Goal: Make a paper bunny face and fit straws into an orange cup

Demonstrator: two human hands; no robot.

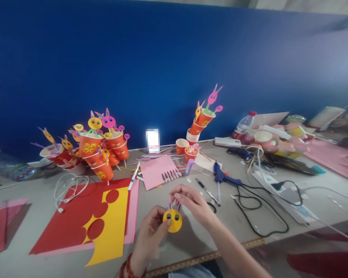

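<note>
My left hand (150, 231) pinches a round yellow paper face (173, 221) with two dark eyes, thumb on its left edge. My right hand (193, 202) is closed in a pinch on the small pink and blue paper ears (174, 205) standing at the top of that face. Both hands hover just above the grey table (40, 251) near its front edge.
Red, yellow and pink paper sheets (104, 220) lie to the left. Stacks of orange paper cups with bunny faces (95, 148) stand at the back left and centre (201, 119). A blue glue gun (222, 177), pen (205, 190), black cables and power strip (274, 187) lie right.
</note>
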